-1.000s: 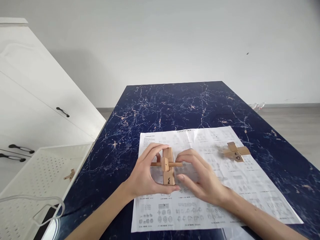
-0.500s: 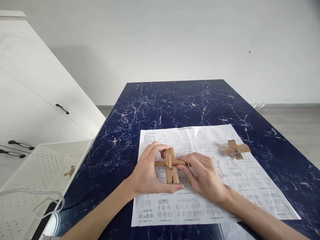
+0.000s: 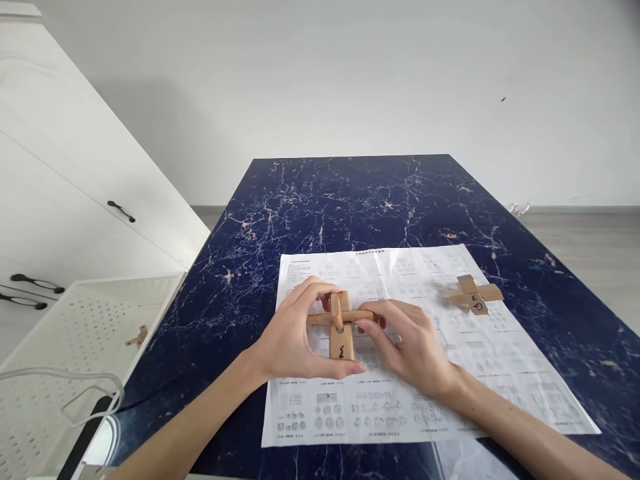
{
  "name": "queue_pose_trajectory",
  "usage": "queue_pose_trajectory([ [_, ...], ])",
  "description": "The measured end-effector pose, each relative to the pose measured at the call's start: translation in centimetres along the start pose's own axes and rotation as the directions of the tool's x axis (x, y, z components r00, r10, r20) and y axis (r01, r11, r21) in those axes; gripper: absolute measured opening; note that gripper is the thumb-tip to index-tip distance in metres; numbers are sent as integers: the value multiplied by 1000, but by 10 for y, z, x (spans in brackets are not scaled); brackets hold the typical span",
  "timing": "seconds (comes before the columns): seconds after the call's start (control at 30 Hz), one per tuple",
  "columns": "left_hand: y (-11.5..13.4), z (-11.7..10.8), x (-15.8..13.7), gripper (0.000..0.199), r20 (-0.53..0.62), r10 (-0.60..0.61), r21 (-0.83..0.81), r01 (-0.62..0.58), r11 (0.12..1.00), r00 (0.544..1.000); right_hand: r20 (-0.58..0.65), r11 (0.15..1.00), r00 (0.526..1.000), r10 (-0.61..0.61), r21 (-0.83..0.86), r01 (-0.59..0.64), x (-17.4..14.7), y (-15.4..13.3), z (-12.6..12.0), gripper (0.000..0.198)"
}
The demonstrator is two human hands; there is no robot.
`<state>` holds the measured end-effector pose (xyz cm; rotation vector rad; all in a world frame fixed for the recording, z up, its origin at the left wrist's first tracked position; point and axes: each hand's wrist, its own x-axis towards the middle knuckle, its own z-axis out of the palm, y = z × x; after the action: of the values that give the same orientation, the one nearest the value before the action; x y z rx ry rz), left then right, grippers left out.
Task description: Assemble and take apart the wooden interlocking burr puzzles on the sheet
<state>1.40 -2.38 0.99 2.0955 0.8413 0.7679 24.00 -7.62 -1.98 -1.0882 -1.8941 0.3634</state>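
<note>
A cross-shaped wooden interlocking puzzle (image 3: 341, 341), with a dark mark on its lower block, is held above the printed sheet. My left hand (image 3: 300, 337) grips its upright part between the fingers at the top and the thumb at the bottom. Between thumb and fingers, my right hand (image 3: 403, 340) pinches the end of the rounded crosswise stick (image 3: 360, 315). Under both hands lies the creased paper sheet (image 3: 390, 427), printed with rows of small diagrams. Another wooden cross-shaped puzzle (image 3: 475, 295), marked in black, lies at the sheet's right side.
The sheet rests on a dark blue marbled table (image 3: 330, 200). To the left stand a white cabinet (image 3: 75, 167) and a white perforated basket (image 3: 95, 320) containing a small wooden piece (image 3: 137, 336). A pale cable (image 3: 60, 375) loops at lower left.
The crosswise stick now reaches further right out of the upright block, with my right hand slightly further right. My left hand keeps its grip. The view has shifted slightly.
</note>
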Motion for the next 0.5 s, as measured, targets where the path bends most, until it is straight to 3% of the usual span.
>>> queue_pose_trajectory([
  [0.17,2,3,0,81,-16,10,-21,-11,1000,1000,-12,999,1000,-21,-37,21,1,0,0,14],
  [0.3,4,3,1,80,-24,0,-35,-1,999,1000,11,999,999,44,-3,-43,1,2,-1,16],
  [0.4,5,2,2,78,-49,12,-53,-15,998,999,86,981,984,153,104,-162,3,5,-3,14],
  [0.5,4,1,2,73,-77,45,-109,-53,993,996,173,934,966,190,271,-233,6,6,-3,29],
])
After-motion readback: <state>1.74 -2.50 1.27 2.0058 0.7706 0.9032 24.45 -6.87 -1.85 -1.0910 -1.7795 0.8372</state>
